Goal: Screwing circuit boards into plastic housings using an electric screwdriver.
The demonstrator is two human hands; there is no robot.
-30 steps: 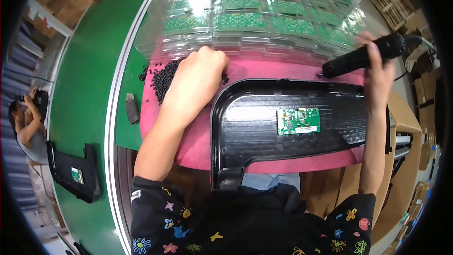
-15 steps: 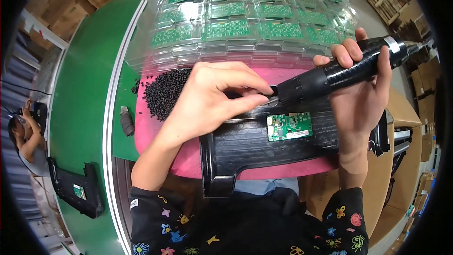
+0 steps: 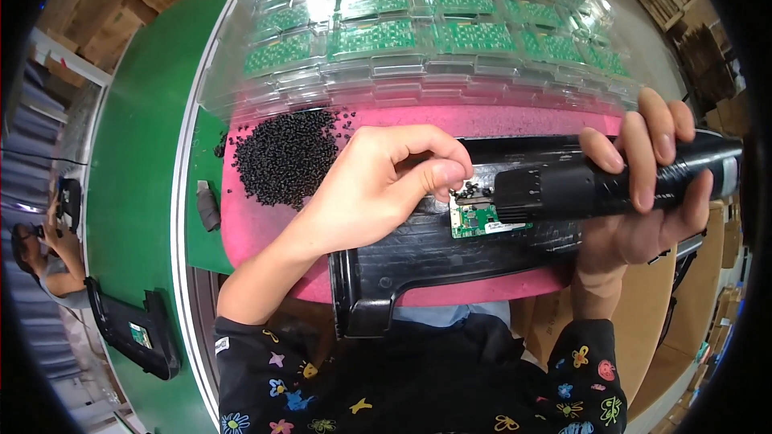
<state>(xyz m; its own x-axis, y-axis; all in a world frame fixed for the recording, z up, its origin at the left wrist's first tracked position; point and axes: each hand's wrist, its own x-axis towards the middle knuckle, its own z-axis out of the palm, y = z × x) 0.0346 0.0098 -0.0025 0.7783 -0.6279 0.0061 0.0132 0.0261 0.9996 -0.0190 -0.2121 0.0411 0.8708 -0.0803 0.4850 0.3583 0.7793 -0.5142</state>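
My right hand [image 3: 643,169] is wrapped round a black electric screwdriver [image 3: 555,185], which lies nearly level with its tip end pointing left. Below that end is a green circuit board [image 3: 470,221], partly covered by the tool, on a long black plastic housing [image 3: 434,265]. My left hand [image 3: 386,185] is pinched closed just left of the tool's end. Several small black screws [image 3: 473,190] show at its fingertips, above the board's upper edge. The bit's exact contact is hard to make out. A heap of black screws [image 3: 285,157] lies left of my left hand.
The pink mat [image 3: 515,128] lies under the housing. Stacked clear trays [image 3: 418,72] of green boards stand behind it. A dark wrapped tool [image 3: 208,207] lies at left. Another housing [image 3: 121,325] rests on the green bench [image 3: 141,185], near another person [image 3: 60,261]. Cardboard boxes stand right.
The screwdriver has swung lower and more level, its end moving down over the circuit board. My left hand has drawn slightly away from it, and several black screws now show at its fingertips.
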